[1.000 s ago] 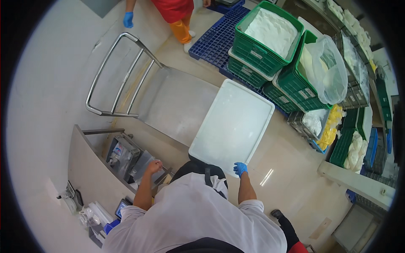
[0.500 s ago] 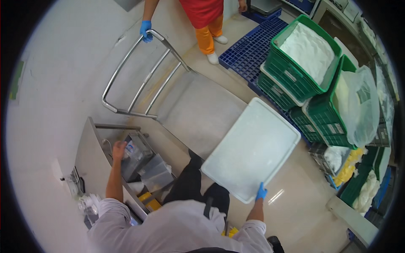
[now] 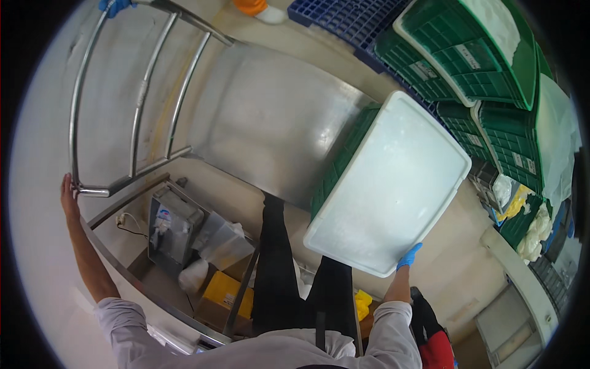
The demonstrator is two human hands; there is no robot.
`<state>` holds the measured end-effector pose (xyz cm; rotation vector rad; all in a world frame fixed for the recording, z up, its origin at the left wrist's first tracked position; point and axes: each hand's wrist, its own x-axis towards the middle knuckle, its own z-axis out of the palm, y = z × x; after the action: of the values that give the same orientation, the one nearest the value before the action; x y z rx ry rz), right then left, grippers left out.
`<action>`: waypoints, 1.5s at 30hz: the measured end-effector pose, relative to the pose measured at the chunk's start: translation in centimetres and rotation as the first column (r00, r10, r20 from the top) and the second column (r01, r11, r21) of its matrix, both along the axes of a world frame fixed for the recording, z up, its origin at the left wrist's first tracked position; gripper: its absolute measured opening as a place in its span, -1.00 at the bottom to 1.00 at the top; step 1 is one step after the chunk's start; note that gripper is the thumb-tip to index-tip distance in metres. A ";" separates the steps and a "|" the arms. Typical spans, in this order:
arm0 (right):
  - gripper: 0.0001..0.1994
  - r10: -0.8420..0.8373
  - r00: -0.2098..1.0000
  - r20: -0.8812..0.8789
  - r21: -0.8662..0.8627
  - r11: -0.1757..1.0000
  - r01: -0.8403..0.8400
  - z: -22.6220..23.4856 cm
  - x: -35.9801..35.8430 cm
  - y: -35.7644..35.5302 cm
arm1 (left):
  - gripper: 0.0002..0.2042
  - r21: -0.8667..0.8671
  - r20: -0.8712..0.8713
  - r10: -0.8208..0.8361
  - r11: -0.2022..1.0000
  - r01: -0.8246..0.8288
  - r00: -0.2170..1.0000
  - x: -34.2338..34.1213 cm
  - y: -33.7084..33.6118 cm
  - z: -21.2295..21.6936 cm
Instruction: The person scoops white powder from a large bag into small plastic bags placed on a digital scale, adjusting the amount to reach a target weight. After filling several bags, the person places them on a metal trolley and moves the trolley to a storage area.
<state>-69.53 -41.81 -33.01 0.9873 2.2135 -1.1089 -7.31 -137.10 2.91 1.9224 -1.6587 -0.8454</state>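
My left hand point(image 3: 69, 189), ungloved, is beside the lower corner of a tubular metal cart handle point(image 3: 92, 192). Its fingers stretch upward; whether they touch the tube is hard to tell. My right hand point(image 3: 407, 257), in a blue glove, lies against the near right corner of a white lid point(image 3: 387, 184), fingers straight along the edge. Under the lid is a green crate point(image 3: 344, 160), standing at the near right end of the cart's bare metal platform point(image 3: 270, 104). Another person's blue-gloved hand point(image 3: 115, 7) is on the far end of the handle.
Stacked green crates point(image 3: 491, 61) with white contents stand at right, partly over a blue pallet point(image 3: 344, 18). At left a metal-framed table point(image 3: 227, 307) has a grey bin point(image 3: 175, 227) and a yellow box point(image 3: 224, 298) beneath. A person in red point(image 3: 436, 350) is behind my right arm.
My left hand has moved left from above the grey bin to the cart handle's corner. The view has shifted closer to the cart; the green crate's side now shows. My right hand stays at the lid's corner.
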 end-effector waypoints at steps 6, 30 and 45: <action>-0.04 -0.053 0.997 0.054 -0.018 0.998 0.054 -0.8 0.4 1.1 | -0.29 -0.064 0.612 0.046 0.998 -0.008 0.789 2.0 -4.3 -3.1; -0.26 -0.253 0.963 0.094 -0.136 0.955 0.264 -2.3 12.1 -7.9 | -0.81 -0.224 0.384 0.318 0.943 -0.247 0.867 5.4 -1.3 -6.6; -0.40 -0.150 0.943 0.298 -0.481 0.829 0.284 1.7 19.3 -28.1 | -0.80 -0.234 0.304 0.206 0.963 -0.137 0.930 2.5 -3.8 -6.5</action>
<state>-50.25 -69.93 -31.34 1.0764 1.5003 -1.4912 -4.82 -140.86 -3.55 2.1014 -1.6484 -0.2796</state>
